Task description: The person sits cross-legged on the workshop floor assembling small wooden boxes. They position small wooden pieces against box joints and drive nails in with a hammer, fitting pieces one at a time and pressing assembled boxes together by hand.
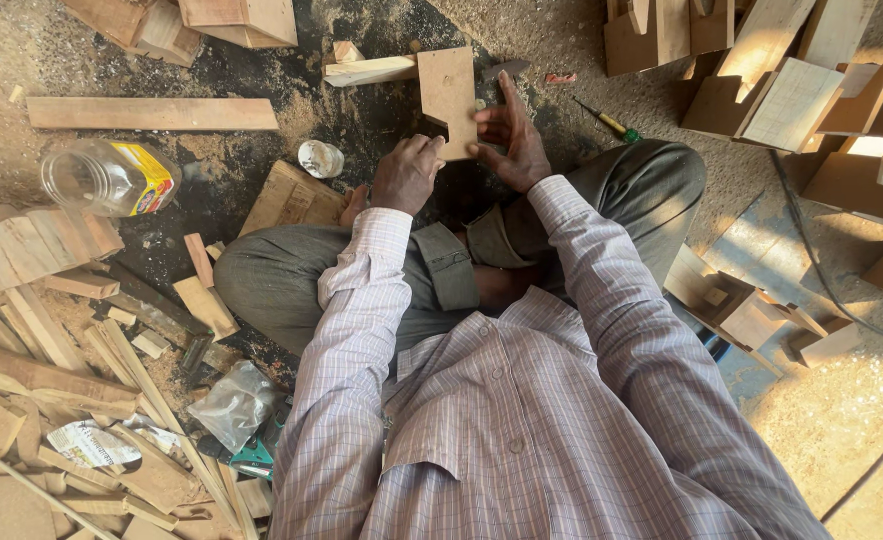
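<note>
Packages and labels on the workshop floor

A clear plastic jar (109, 177) lies on its side at the left, wearing a yellow label (148, 176) with red and blue patches. Lower left, a crumpled white printed wrapper (91, 443) rests among wood scraps, near a clear plastic bag (231, 403) (contents too crumpled to tell).

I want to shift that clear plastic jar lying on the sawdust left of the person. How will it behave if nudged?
The clear plastic jar lies on its side, so it would probably roll. It looks empty, so likely light. The loose sawdust floor may slow it.
</note>
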Demonstrator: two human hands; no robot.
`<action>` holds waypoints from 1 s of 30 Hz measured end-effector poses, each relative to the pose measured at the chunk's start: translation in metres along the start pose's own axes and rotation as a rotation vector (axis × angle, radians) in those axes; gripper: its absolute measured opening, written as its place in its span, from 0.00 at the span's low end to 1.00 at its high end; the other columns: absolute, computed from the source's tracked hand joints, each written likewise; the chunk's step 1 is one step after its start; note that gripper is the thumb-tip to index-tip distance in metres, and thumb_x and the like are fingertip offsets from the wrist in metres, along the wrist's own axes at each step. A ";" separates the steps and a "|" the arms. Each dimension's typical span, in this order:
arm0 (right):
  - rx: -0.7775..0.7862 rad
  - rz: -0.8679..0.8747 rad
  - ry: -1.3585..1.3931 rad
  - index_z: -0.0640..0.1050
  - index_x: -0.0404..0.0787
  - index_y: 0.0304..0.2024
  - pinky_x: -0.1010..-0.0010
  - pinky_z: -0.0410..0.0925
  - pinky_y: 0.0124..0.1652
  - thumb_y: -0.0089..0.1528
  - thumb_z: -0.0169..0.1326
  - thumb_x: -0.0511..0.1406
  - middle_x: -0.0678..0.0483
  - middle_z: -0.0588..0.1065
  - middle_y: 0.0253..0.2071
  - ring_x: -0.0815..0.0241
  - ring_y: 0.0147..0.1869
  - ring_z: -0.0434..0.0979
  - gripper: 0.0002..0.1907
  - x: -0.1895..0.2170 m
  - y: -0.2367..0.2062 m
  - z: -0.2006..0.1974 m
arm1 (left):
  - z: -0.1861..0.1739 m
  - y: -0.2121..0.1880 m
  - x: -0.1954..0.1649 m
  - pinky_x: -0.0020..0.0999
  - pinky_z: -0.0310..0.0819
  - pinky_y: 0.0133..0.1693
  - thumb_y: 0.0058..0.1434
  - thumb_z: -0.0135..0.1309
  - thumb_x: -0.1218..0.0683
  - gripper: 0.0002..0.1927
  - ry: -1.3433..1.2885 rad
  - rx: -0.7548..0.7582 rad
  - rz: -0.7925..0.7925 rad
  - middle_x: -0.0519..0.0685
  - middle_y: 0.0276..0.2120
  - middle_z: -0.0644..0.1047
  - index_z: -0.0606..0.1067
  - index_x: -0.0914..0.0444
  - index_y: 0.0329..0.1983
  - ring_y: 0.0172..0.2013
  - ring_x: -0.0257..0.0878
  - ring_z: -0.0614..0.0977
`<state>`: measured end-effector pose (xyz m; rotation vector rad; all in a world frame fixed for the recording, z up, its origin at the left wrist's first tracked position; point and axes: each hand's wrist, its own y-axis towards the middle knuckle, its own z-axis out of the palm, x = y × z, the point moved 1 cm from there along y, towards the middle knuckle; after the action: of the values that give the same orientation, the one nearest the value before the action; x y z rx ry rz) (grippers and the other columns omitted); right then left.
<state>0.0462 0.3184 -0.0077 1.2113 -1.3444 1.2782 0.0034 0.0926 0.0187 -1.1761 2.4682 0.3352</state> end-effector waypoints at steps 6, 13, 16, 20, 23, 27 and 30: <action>-0.022 0.083 -0.254 0.38 0.48 0.80 0.62 0.75 0.57 0.66 0.70 0.35 0.46 0.81 0.56 0.55 0.57 0.83 0.59 0.006 -0.012 -0.004 | 0.011 -0.001 0.006 0.40 0.81 0.42 0.66 0.57 0.54 0.19 0.149 0.089 0.032 0.53 0.42 0.79 0.77 0.66 0.58 0.43 0.46 0.82; 0.004 0.087 -0.330 0.38 0.51 0.79 0.63 0.77 0.55 0.58 0.69 0.33 0.49 0.82 0.55 0.54 0.54 0.85 0.62 0.008 -0.018 0.006 | 0.013 -0.003 0.009 0.38 0.82 0.40 0.67 0.55 0.53 0.19 0.163 0.108 0.038 0.52 0.41 0.79 0.77 0.64 0.59 0.43 0.45 0.82; 0.007 0.088 -0.419 0.40 0.52 0.79 0.62 0.75 0.58 0.59 0.69 0.32 0.51 0.83 0.53 0.53 0.56 0.84 0.60 0.004 -0.017 0.007 | 0.014 -0.005 0.009 0.38 0.82 0.40 0.68 0.54 0.53 0.18 0.159 0.102 0.039 0.51 0.42 0.79 0.77 0.64 0.59 0.43 0.45 0.82; 0.006 0.091 -0.380 0.41 0.52 0.79 0.62 0.76 0.57 0.60 0.68 0.32 0.51 0.83 0.54 0.53 0.57 0.84 0.59 -0.002 -0.017 0.006 | 0.014 -0.005 0.009 0.38 0.82 0.40 0.69 0.54 0.54 0.18 0.160 0.105 0.022 0.52 0.42 0.79 0.77 0.65 0.59 0.43 0.45 0.82; -0.003 0.012 -0.401 0.42 0.51 0.79 0.61 0.75 0.58 0.61 0.68 0.31 0.49 0.82 0.54 0.51 0.59 0.83 0.58 -0.002 -0.019 0.005 | 0.014 -0.006 0.008 0.38 0.82 0.40 0.67 0.54 0.54 0.18 0.154 0.088 0.029 0.51 0.43 0.79 0.77 0.64 0.59 0.44 0.45 0.82; -0.062 0.006 -0.353 0.41 0.47 0.79 0.63 0.76 0.58 0.62 0.67 0.31 0.48 0.82 0.55 0.53 0.59 0.83 0.57 0.000 -0.025 0.005 | 0.012 -0.006 0.009 0.39 0.81 0.41 0.68 0.54 0.54 0.18 0.137 0.092 0.013 0.51 0.43 0.79 0.77 0.64 0.59 0.44 0.46 0.82; -0.108 0.035 -0.294 0.42 0.45 0.79 0.65 0.78 0.57 0.62 0.67 0.32 0.50 0.83 0.53 0.55 0.57 0.85 0.56 0.002 -0.031 0.010 | 0.012 -0.007 0.010 0.39 0.81 0.41 0.68 0.55 0.54 0.18 0.139 0.096 0.012 0.52 0.43 0.78 0.77 0.65 0.59 0.45 0.46 0.82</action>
<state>0.0765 0.3086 -0.0025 1.3421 -1.6296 1.0644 0.0059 0.0864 0.0032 -1.1821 2.5795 0.1407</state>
